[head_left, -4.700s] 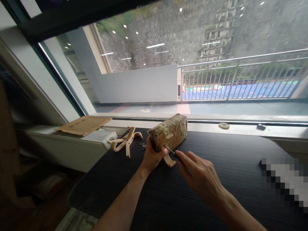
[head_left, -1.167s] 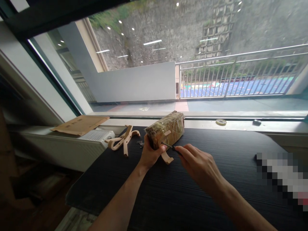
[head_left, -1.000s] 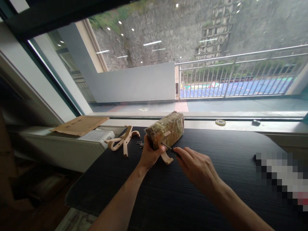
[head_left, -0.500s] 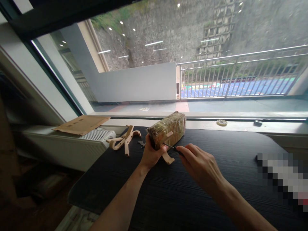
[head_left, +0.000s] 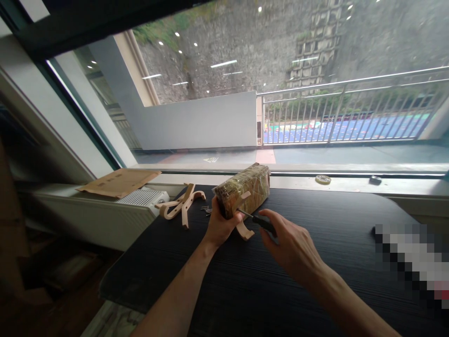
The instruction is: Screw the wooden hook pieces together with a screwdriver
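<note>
Wrapped block [head_left: 245, 189] lies on the black table [head_left: 315, 290] near its far edge by the window. Its long axis runs from about 7 o'clock at the near end to 1 o'clock at the far end. A curved wooden piece [head_left: 243, 229] stands against the block's near right face, its hooked foot resting on the table.

The left hand [head_left: 219, 227] is clasped around the block's near end, with the thumb up by the wooden piece. The right hand [head_left: 293, 248] is curled loosely around the black handle of a screwdriver [head_left: 261, 221]. The shaft points toward 10 o'clock, its tip at the wooden piece on the block's face.

At 9 o'clock from the block lie more curved wooden parts [head_left: 178, 206] and a few small screws [head_left: 206, 210]. Beyond them, cardboard [head_left: 119, 181] rests on a white radiator [head_left: 142, 197]. A tape roll [head_left: 322, 179] sits on the sill at 2 o'clock.
</note>
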`<state>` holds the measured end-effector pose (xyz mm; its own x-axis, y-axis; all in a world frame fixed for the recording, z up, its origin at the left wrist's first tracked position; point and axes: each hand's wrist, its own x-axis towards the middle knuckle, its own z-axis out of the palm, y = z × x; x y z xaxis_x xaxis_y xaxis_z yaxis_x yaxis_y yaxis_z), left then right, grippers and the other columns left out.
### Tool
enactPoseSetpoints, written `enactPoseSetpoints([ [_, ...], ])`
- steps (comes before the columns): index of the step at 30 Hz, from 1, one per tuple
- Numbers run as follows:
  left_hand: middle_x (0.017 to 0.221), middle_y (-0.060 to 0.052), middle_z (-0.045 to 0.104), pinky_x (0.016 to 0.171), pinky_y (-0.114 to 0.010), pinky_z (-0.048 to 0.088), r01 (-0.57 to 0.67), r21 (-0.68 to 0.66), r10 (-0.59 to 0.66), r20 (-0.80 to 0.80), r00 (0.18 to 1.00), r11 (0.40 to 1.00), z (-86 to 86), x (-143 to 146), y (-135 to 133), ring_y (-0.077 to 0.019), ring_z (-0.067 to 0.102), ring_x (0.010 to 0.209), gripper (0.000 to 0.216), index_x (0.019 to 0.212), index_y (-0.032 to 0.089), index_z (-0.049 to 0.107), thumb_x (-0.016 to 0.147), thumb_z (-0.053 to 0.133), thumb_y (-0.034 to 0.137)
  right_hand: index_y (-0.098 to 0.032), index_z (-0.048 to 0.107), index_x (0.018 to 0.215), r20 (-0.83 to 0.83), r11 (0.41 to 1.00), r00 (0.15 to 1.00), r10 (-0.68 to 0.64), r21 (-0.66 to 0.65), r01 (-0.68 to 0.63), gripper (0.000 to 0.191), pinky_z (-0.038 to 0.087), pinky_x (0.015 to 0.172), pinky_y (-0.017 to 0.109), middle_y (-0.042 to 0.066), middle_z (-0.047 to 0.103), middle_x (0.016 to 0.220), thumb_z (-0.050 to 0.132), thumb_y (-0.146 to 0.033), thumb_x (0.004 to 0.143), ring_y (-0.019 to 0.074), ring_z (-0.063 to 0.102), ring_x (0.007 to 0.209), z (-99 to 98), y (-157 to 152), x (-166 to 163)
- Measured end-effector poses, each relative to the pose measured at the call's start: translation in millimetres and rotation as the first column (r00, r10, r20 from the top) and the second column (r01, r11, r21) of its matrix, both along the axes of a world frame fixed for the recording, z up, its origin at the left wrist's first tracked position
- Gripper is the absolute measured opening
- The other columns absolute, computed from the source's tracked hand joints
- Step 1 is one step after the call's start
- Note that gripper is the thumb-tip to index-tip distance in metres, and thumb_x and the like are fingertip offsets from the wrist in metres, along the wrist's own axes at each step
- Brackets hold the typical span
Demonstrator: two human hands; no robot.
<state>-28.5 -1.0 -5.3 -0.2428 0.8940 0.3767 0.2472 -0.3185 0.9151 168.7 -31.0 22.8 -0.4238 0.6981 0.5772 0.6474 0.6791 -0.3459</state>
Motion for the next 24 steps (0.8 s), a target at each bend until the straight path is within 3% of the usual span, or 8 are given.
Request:
enactPoseSetpoints([
  [3,0.103,-0.003,0.056,0.082,-0.032,0.048,-0.007,-0.007,0.007,-0.018,1.000,1.000,-1.3,-0.6,-0.2,-0.0177,0.057,0.092,0.067,0.120,0.022,0.037,0.063,0.073,0.025,-0.019,0.056,0.109,0.073,0.991,0.997,0.030,0.128,-0.039,0.024,0.043,0.063,0.027,0.005,0.065,0.084,0.045,-0.017,0.088,0.0165,0.062,0.073,3.4,-0.6,-0.6],
  [6,0.102,-0.003,0.056,0.083,-0.033,0.047,-0.021,-0.016,0.020,-0.035,0.999,1.000,-2.7,-1.8,0.2,-0.0176,0.057,0.092,0.066,0.120,0.022,0.037,0.064,0.072,0.025,-0.018,0.057,0.108,0.063,0.986,0.996,0.058,0.153,-0.067,0.023,0.043,0.063,0.026,0.005,0.065,0.083,0.044,-0.017,0.089,0.0159,0.062,0.072,2.5,-1.1,-1.6],
  [10,0.103,-0.003,0.055,0.085,-0.033,0.047,-0.034,-0.014,0.034,-0.037,0.999,0.999,-3.1,-2.2,0.7,-0.0177,0.056,0.094,0.065,0.119,0.023,0.038,0.064,0.072,0.026,-0.018,0.054,0.110,-0.069,0.997,0.995,0.069,-0.028,-0.071,0.022,0.044,0.066,0.025,0.004,0.068,0.090,0.046,-0.021,0.089,0.0153,0.065,0.077,-1.9,-1.6,-2.4],
  [14,0.104,-0.003,0.055,0.084,-0.032,0.047,-0.001,0.003,0.001,-0.014,1.000,1.000,-4.0,-2.6,1.9,-0.0171,0.056,0.093,0.064,0.119,0.022,0.037,0.064,0.072,0.025,-0.020,0.053,0.108,-0.128,0.978,0.992,-0.016,-0.207,-0.011,0.021,0.044,0.057,0.025,0.001,0.069,0.080,0.046,-0.028,0.089,0.0151,0.064,0.065,-3.8,-2.5,-3.3],
  [16,0.104,-0.004,0.055,0.084,-0.032,0.048,-0.002,0.009,0.002,-0.018,1.000,1.000,-4.8,-3.3,2.5,-0.0170,0.056,0.093,0.066,0.120,0.022,0.037,0.065,0.072,0.025,-0.019,0.054,0.106,-0.080,0.989,0.996,-0.027,-0.150,0.015,0.021,0.043,0.058,0.026,0.002,0.069,0.079,0.046,-0.028,0.089,0.0163,0.064,0.066,-2.6,-3.1,-4.0],
  [19,0.104,-0.003,0.055,0.085,-0.033,0.048,0.001,0.014,-0.001,-0.016,1.000,1.000,-5.3,-4.0,2.7,-0.0172,0.057,0.094,0.068,0.122,0.023,0.035,0.064,0.072,0.025,-0.017,0.055,0.109,0.035,0.998,0.999,-0.018,0.059,0.015,0.023,0.043,0.063,0.028,0.005,0.067,0.086,0.048,-0.022,0.087,0.0180,0.062,0.074,1.2,-4.0,-4.3],
  [24,0.100,-0.003,0.057,0.085,-0.036,0.048,-0.011,-0.010,0.011,-0.005,1.000,1.000,-3.5,-2.8,1.6,-0.0179,0.058,0.091,0.067,0.120,0.022,0.038,0.063,0.073,0.025,-0.022,0.057,0.115,0.184,0.958,0.983,0.002,0.282,-0.055,0.029,0.042,0.064,0.028,0.004,0.063,0.083,0.046,-0.014,0.089,0.0171,0.056,0.074,3.8,-2.3,-0.9],
])
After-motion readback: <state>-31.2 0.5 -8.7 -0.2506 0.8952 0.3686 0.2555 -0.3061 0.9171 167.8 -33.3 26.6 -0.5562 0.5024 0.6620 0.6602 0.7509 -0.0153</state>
